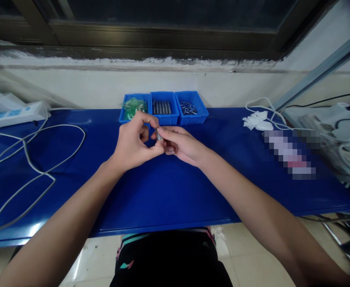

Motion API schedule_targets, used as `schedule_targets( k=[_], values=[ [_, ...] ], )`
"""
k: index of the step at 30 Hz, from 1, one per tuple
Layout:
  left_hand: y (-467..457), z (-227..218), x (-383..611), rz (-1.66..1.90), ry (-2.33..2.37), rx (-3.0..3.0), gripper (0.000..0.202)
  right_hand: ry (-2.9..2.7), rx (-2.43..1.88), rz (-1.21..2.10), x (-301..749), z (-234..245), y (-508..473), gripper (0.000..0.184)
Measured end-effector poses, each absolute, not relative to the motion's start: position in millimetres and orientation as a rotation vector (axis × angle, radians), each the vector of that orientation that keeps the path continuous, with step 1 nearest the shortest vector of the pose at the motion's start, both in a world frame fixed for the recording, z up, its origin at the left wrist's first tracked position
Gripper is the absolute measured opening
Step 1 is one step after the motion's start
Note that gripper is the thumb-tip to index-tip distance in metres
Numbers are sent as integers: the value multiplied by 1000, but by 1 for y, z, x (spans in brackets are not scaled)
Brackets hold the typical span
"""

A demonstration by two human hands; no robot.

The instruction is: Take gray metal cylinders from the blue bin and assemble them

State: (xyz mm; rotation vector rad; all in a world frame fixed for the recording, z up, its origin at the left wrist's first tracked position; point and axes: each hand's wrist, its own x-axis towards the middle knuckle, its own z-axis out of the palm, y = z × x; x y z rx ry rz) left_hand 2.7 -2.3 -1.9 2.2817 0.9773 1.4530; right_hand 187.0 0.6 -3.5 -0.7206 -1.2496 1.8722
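Observation:
My two hands meet over the middle of a blue table [169, 191], just in front of three small blue bins. Between the fingertips of both hands sits a small grey metal part [159, 136]. My left hand [134, 141] is curled, with thumb and fingers pinching toward the part. My right hand [179, 144] has its fingers pressed together around the same part. The left bin [127, 115] holds green pieces, the middle bin [164, 118] holds a row of grey metal cylinders, and the right bin [199, 115] holds small dark metal parts.
White cables [34, 167] loop across the table's left side, leading to a power strip [16, 113]. At the right lie a white crumpled cloth [254, 119], more cables and a blurred-out object [291, 153]. A wall and window sill stand behind the bins.

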Motion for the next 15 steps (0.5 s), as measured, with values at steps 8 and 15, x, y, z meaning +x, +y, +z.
schedule_targets(
  k=[8,15],
  values=[
    [-2,-3,2,1464,948,2281,39,-1258,-718,1870,186,-4,1,41],
    [-1,-3,2,1453,957,2278,40,-1269,-735,1859,186,-2,0,42]
  ],
)
